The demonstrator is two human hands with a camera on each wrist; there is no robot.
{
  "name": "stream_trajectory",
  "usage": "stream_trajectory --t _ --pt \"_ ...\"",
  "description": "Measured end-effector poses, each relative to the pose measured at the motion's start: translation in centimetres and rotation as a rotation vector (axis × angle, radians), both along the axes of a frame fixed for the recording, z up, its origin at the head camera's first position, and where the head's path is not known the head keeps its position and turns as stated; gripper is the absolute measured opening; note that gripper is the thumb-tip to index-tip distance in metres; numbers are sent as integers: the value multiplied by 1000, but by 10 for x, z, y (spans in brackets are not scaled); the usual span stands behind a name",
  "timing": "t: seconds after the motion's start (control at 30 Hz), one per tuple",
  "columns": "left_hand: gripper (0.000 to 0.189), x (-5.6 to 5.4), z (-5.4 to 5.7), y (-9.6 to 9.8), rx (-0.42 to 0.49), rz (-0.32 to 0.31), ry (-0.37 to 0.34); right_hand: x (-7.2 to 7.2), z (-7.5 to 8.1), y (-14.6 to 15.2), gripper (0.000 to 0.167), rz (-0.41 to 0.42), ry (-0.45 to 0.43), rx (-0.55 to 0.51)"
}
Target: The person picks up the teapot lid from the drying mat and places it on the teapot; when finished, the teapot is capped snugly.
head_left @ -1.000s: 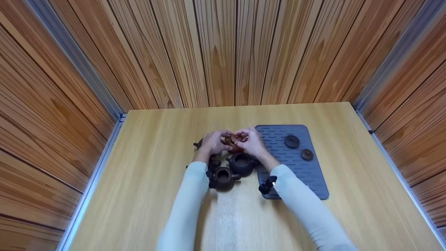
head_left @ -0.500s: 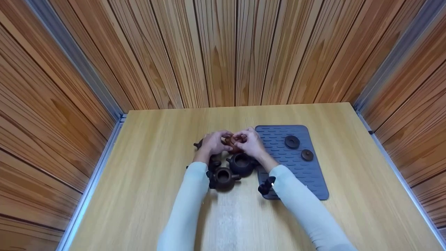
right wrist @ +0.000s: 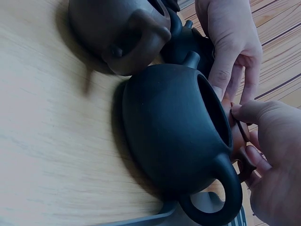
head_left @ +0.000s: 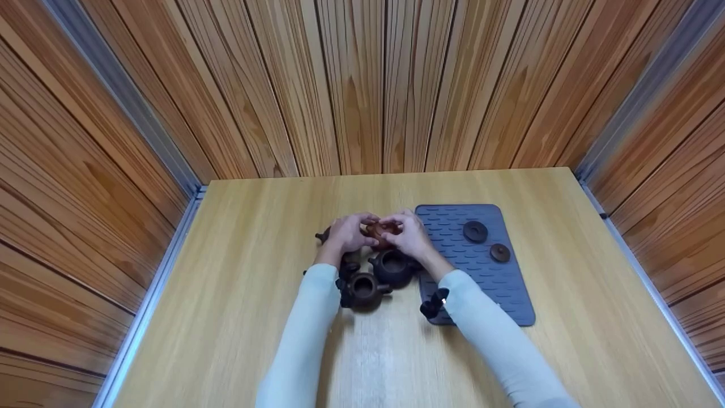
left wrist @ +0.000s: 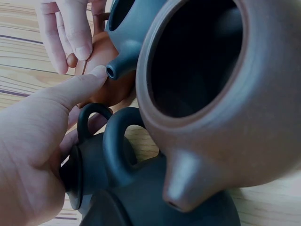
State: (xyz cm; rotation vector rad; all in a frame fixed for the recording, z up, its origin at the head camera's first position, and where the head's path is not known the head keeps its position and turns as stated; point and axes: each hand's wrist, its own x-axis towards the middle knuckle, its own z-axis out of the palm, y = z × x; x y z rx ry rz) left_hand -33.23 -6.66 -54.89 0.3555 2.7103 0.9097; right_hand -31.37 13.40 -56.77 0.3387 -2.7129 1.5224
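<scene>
Both hands meet at a small reddish-brown clay teapot (head_left: 380, 235) near the middle of the table. My left hand (head_left: 347, 233) holds its body, thumb on the near side, as the left wrist view shows. The right hand (head_left: 412, 235) pinches the teapot's lid at the top; its round knob (left wrist: 72, 60) peeks out by the fingers. Right in front stands a lidless black teapot (head_left: 393, 267), its spout overlapping the clay pot in the left wrist view. Nearer still is a lidless brown teapot (head_left: 364, 290).
Two black lidded teapots, one farther back (left wrist: 101, 165) and one nearer (left wrist: 171, 188), stand beside and under the left wrist. To the right lies a grey ridged mat (head_left: 444, 224) bearing a larger dark ring-shaped lid (head_left: 475, 231) and a smaller brown lid (head_left: 499, 253). Wooden walls enclose the table.
The clay teapot's lid, tilted up in the right hand's fingers a second ago, now lies lower on the pot. The hands have barely shifted; the other teapots are unmoved.
</scene>
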Motion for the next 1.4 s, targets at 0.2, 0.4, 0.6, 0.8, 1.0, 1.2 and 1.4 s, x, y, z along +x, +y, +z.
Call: stream_trajectory --t 0.2,0.4,0.6,0.8,1.0,1.2,1.4 --pt "55 0 0 0 -7 -8 10 2 0 1 30 -1 0 -3" --pt "56 1 0 0 -5 -17 21 4 0 5 33 18 16 -41" --pt "56 0 1 0 -8 -30 25 6 3 13 36 49 31 -54" --pt "55 -1 2 0 -12 -39 17 6 9 24 37 50 29 -42" --pt "56 -2 2 0 -31 -36 17 7 12 38 38 78 44 -57" --pt "56 -1 2 0 -20 -38 8 10 13 58 38 50 61 -42" --pt "55 2 1 -2 -4 -45 28 10 14 79 38 1 79 -24"
